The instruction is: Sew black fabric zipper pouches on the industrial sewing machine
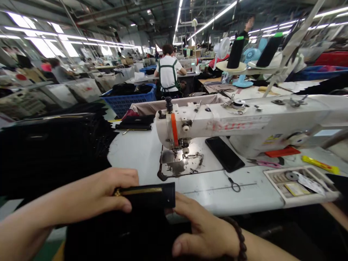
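My left hand (pixel 103 194) pinches the left end of a black fabric piece with a gold zipper (pixel 146 194), thumb on top. My right hand (pixel 201 228), with a bead bracelet on the wrist, grips the same black fabric from below and to the right, fingers curled under it. The piece is held near the front edge of the white sewing table (pixel 217 188). The white sewing machine (pixel 244 121) stands behind it, its needle and metal plate (pixel 181 159) a short way beyond my hands.
A pile of black fabric (pixel 51 152) lies at the left. A black phone (pixel 224 154), small snips (pixel 233 185), pink scissors (pixel 265 163) and a white parts tray (pixel 301 181) are on the table. A blue basket (pixel 130 98) and a seated person (pixel 168 72) are behind.
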Tool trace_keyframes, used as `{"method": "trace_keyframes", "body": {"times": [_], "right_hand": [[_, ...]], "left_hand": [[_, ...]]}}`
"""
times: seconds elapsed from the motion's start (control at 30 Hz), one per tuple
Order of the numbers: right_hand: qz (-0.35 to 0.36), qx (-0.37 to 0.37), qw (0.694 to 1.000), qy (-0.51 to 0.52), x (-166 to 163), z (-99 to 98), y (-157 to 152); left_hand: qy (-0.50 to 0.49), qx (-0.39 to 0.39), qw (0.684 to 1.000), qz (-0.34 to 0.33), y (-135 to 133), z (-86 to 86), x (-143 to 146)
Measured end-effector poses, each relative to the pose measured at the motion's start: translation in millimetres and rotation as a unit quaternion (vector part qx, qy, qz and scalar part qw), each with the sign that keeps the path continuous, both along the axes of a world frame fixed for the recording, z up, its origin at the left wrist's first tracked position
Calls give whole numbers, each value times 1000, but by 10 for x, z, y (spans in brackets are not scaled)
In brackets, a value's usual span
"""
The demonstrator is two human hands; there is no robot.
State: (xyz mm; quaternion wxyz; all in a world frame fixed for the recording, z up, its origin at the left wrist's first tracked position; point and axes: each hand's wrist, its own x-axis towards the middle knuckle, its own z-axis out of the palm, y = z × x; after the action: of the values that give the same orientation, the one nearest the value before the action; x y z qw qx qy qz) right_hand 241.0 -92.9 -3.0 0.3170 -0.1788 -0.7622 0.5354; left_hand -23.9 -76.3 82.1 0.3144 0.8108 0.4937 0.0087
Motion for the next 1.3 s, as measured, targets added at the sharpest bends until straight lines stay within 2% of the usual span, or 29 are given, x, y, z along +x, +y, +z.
{"method": "trace_keyframes", "body": {"times": [0.03,0.1,0.2,0.33,0.47,0.63,0.7,0.77,0.87,0.93,0.97,1.07,1.17,1.23,1.3], "right_hand": [[-12,-32,999,0,-3,-41,24],[-70,-97,993,-26,-15,-135,67],[-120,-152,979,-60,-31,-230,123],[-145,-136,980,-11,-24,-178,205],[-170,-91,981,17,8,-109,315],[-131,-157,978,-42,-34,-193,395],[-143,-134,980,-27,-67,-214,389],[-145,-61,987,-31,-75,-202,376],[-120,19,975,-184,-15,-134,357],[-88,33,955,-281,44,-61,340],[-73,44,953,-290,66,-19,328],[-50,85,980,-170,62,105,272],[-87,48,994,-48,-41,166,218],[-127,2,992,-12,-129,156,197],[-168,-23,986,2,-210,125,186]], "left_hand": [[0,-82,996,-41,109,-39,153],[-48,-121,991,-33,222,-145,317],[-101,-133,986,5,217,-313,318],[-132,-131,982,27,219,-431,286],[-134,-112,984,20,305,-425,371],[-98,-57,993,-23,306,-418,494],[-66,-13,998,-9,276,-428,541],[-50,29,998,10,242,-428,566],[-63,77,995,30,200,-386,524],[-68,69,994,41,180,-337,459],[-70,47,996,43,173,-313,429],[-89,-31,995,31,167,-267,389],[-118,-73,990,3,173,-268,429],[-126,-70,989,-19,169,-278,476],[-124,-33,991,-21,152,-286,525]]}}
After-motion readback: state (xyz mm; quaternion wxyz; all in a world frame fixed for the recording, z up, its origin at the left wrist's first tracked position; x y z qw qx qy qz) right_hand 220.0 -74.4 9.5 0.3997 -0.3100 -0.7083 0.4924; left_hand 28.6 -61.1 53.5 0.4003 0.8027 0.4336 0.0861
